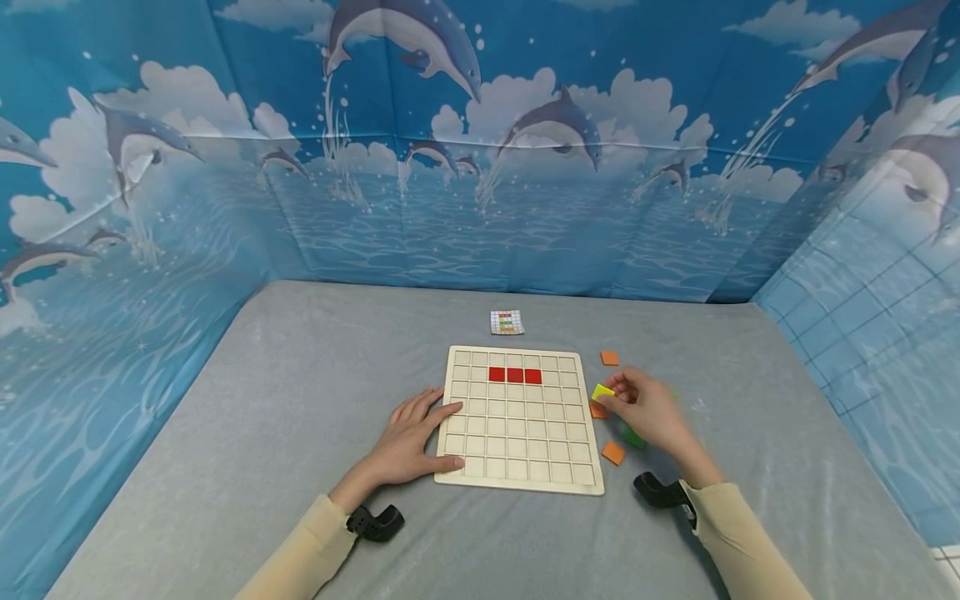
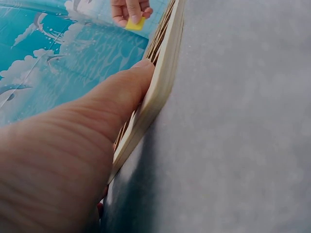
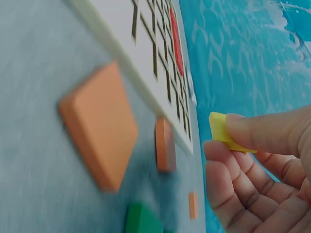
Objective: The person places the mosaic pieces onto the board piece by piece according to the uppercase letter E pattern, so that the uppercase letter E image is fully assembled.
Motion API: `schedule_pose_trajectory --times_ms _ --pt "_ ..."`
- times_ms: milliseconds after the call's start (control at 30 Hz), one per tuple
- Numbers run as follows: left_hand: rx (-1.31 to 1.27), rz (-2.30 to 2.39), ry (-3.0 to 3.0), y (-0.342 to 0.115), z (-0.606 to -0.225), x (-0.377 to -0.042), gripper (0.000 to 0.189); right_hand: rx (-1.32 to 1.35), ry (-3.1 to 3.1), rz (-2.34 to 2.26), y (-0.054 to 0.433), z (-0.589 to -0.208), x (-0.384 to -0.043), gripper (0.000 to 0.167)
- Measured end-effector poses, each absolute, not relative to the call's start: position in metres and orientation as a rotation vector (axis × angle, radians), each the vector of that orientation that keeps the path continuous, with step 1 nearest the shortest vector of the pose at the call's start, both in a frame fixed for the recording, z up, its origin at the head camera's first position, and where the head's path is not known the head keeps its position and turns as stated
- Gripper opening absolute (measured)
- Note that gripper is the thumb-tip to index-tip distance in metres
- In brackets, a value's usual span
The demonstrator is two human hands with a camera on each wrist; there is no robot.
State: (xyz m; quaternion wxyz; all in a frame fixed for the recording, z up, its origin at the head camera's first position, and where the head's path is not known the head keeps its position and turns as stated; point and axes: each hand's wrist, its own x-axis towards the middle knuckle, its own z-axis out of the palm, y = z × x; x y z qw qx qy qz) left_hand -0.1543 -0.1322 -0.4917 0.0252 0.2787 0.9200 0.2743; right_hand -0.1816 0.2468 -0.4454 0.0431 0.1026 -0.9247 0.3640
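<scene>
Your right hand (image 1: 647, 410) pinches a yellow square tile (image 1: 602, 392); your left hand (image 1: 406, 440), spread, touches the pale wooden grid board (image 1: 517, 426).

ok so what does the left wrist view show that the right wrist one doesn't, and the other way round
Only the left wrist view shows the left hand, which touches the grid board at its edge. Only the right wrist view shows the orange tiles and a green piece lying near the board. Both show the board, the right hand pinching a yellow tile, the grey surface and the blue sea-print backdrop.
</scene>
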Motion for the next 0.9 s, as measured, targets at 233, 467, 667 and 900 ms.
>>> schedule_pose_trajectory --times_ms 233,467,667,900 --pt "0.868 0.842 2.847 -0.133 -0.492 -0.154 0.081 0.419 -2.754 1.314 0.228 -0.445 -0.184 0.014" --pt "0.865 0.832 2.85 -0.132 -0.493 -0.154 0.081 0.525 -2.757 1.323 0.207 -0.447 -0.191 0.013" --pt "0.87 0.832 2.852 -0.132 -0.492 -0.154 0.081 0.566 -2.784 1.368 0.191 -0.442 -0.198 0.013" --pt "0.869 0.847 2.848 -0.132 -0.492 -0.154 0.08 0.621 -2.807 1.373 0.17 -0.437 -0.206 0.012"
